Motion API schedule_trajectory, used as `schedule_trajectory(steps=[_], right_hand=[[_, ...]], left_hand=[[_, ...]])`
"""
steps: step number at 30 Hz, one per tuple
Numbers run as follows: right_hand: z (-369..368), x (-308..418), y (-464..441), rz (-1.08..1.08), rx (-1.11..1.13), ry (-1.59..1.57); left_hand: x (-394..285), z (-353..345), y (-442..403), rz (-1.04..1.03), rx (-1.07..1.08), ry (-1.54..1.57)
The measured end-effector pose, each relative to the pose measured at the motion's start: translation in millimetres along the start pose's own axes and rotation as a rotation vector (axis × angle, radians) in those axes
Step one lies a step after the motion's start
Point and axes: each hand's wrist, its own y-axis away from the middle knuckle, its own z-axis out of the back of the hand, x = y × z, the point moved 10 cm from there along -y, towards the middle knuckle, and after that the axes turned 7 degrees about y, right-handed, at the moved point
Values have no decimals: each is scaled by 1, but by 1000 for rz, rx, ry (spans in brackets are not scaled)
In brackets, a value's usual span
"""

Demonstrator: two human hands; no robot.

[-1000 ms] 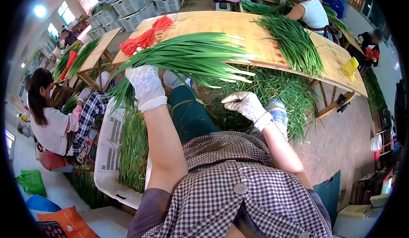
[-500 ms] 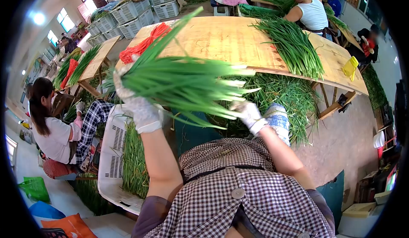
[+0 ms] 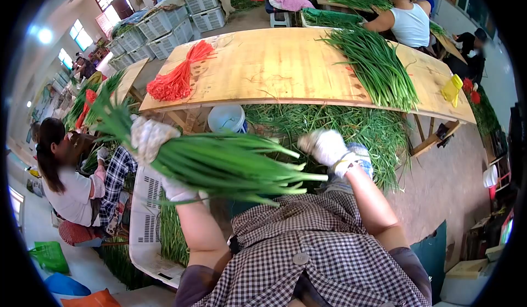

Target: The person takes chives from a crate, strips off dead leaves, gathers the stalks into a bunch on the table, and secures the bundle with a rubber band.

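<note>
The person's left hand (image 3: 152,138), in a pale glove, was wrapped around a bunch of long green leaves (image 3: 236,167), which hung in the air in front of the near edge of the bench (image 3: 258,65), above the lap of a checked garment (image 3: 302,235). The pale stem ends pointed to the right, and the leafy ends fanned up and out to the left beyond the glove. The gloved right hand (image 3: 325,148) was raised near the stem ends, its fingers curled in; blur made it impossible to tell whether they held anything. On the bench, a bundle of red strands (image 3: 178,73) lay by the near left corner. A pile of green leaves (image 3: 379,68) stretched across the right part, its pale ends at the near edge, and a yellow object (image 3: 452,89) stood by the near right corner. Below the near edge were a white bucket (image 3: 226,118), toward the left, and a heap of loose greenery (image 3: 379,142), toward the right. A white crate (image 3: 144,219) with more greenery (image 3: 174,235) inside stood beside the person's left arm, and a co-worker (image 3: 71,178) sat farther left.
</note>
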Motion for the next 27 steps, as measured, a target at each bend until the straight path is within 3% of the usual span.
schedule_trajectory(steps=[1,2,3,5,6,8,9,11,13,14,15,16,17,18,19,20,22,23,24,25,26,27], right_hand=[[37,-27,-8,-125,-282,-183],[60,-49,-20,-285,-415,-260],[87,-57,-38,-214,-630,-252],[89,-78,-91,-444,-638,99],[86,-69,-102,-444,-646,94],[37,-15,-143,15,-145,24],[22,14,-136,285,-13,-164],[12,37,-108,554,138,-349],[41,9,-92,383,176,-1325],[51,-6,-83,245,184,-1809],[74,-11,-70,300,114,-1876],[86,-9,-63,413,139,-1929],[86,-17,-66,341,124,-1775],[88,-35,-78,246,-31,-1501],[89,-53,-88,120,-151,-1182],[89,-71,-96,-21,-224,-900],[44,-138,-115,-360,-198,-842],[58,-150,-107,-527,-148,-546],[76,-158,-98,-674,-99,-242],[81,-165,-93,-655,-212,-181],[97,-155,-79,-462,-590,-61],[114,-128,-69,-351,-635,-108]], left_hand=[[-5,-8,-1,-67,28,-28],[-13,-11,-4,-41,68,-81],[-13,-12,-10,-54,26,-123],[-11,-12,-22,-62,-20,-172],[-10,-3,-31,-42,-90,-225],[4,8,-53,-24,-200,-280],[6,14,-67,17,-223,-302],[14,32,-93,-24,-313,-493],[26,48,-110,-146,-488,-852],[40,71,-132,16,-405,-775],[52,95,-141,32,-535,-759],[39,145,-166,170,-506,-844],[44,174,-181,140,-512,-857],[46,216,-193,252,-607,-868],[31,263,-200,214,-903,-925],[27,288,-214,131,-835,-950],[-20,359,-218,147,-880,-1142],[-7,337,-204,146,-892,-1137],[-21,307,-165,80,-1173,-1469],[-32,292,-138,13,-1170,-1502],[-43,277,-110,-53,-1166,-1536],[-50,278,-95,-101,-882,-1268]])
